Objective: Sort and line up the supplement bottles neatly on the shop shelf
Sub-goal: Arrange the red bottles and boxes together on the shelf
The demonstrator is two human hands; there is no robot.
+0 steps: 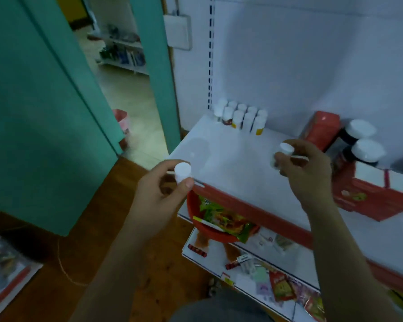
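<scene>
My left hand (159, 194) grips a small white-capped bottle (182, 171) just off the front left corner of the white shelf (221, 147). Over the shelf's right half, my right hand (305, 166) holds a second small white-capped bottle (283, 151), tilted, above the board. Several small white-capped bottles (241, 117) with red or yellow labels stand in tidy rows at the shelf's back left corner.
Two large dark jars with white lids (364, 145) and red boxes (321, 130) stand at the shelf's right. A red bowl with snack packets (219, 219) sits on the shelf below. A teal door (44, 112) is to the left, with wooden floor beneath.
</scene>
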